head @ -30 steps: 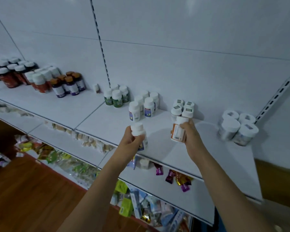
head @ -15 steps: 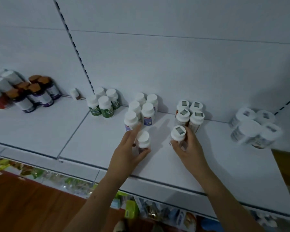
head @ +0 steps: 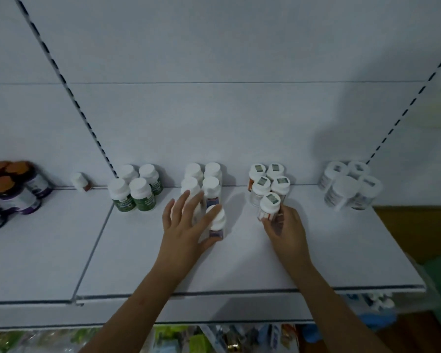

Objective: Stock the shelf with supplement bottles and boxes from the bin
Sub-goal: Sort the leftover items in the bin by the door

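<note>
Both forearms reach up from 6 o'clock onto the white metal shelf (head: 239,263), roughly parallel, wrists straight.

Left hand (head: 186,225): palm down, fingers (head: 182,202) fanned toward 12 o'clock over the cluster of white-capped bottles with purple labels (head: 211,186). Grip loose: thumb hooks under the near side of a small white-capped bottle with a dark purple label (head: 217,222) and index lies across its cap; the other fingers are straight and spread. Bottle stands upright on the shelf at the front of that cluster, just beside the row behind it.

Right hand (head: 284,226): back of hand up, fingers curled, pinching a white-capped clear bottle with an orange label and a grey sticker on the lid (head: 270,205) from its 5 o'clock side. Bottle is upright on the shelf, touching or almost touching the four matching sticker-capped bottles (head: 269,178) at its 12 o'clock.

Other stock along the back edge: white-capped green-label bottles (head: 135,189) at 9 o'clock of the left hand, brown-capped dark bottles (head: 13,189) at far 9 o'clock, wide white tubs (head: 349,186) at 3 o'clock of the right hand.
</note>
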The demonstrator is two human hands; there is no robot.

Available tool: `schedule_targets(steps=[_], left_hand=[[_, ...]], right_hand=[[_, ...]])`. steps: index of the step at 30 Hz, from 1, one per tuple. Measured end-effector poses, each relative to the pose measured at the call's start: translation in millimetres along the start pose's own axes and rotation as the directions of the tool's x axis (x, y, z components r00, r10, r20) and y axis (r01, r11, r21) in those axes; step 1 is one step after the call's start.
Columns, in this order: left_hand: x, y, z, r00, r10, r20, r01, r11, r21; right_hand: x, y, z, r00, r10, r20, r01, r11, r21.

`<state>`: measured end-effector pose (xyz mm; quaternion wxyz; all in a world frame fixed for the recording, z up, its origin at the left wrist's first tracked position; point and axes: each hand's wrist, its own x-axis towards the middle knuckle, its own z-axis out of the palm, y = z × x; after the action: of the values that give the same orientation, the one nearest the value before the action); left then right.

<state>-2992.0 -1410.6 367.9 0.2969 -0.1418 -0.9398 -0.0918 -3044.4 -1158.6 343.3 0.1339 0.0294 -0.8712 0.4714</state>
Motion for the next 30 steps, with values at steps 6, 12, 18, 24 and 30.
schedule_targets(steps=[6, 12, 18, 24, 30], left_hand=[[10.2, -10.9, 14.0, 0.999, 0.001, 0.032, 0.002, 0.995, -0.097], [17.3, -15.9, 13.2, 0.999, -0.022, 0.047, 0.026, 0.996, -0.080], [18.6, -18.5, 8.0, 0.995, -0.015, 0.103, 0.023, 0.997, -0.077], [21.5, -18.8, 2.1, 0.992, -0.021, 0.127, 0.032, 0.996, -0.085], [17.2, 12.2, -16.7, 0.999, 0.024, -0.031, -0.030, 0.973, -0.227]], right_hand=[[1.6, 4.0, 11.9, 0.991, -0.111, -0.076, 0.087, 0.961, -0.262], [-0.6, 2.1, 13.9, 0.971, -0.205, -0.119, 0.151, 0.922, -0.355], [1.0, -1.2, 11.9, 0.990, -0.127, -0.057, 0.097, 0.923, -0.373], [-6.3, -11.3, 1.6, 0.999, 0.027, 0.035, -0.017, 0.961, -0.278], [-45.4, -30.6, -28.3, 0.985, 0.090, -0.145, -0.115, 0.977, -0.179]])
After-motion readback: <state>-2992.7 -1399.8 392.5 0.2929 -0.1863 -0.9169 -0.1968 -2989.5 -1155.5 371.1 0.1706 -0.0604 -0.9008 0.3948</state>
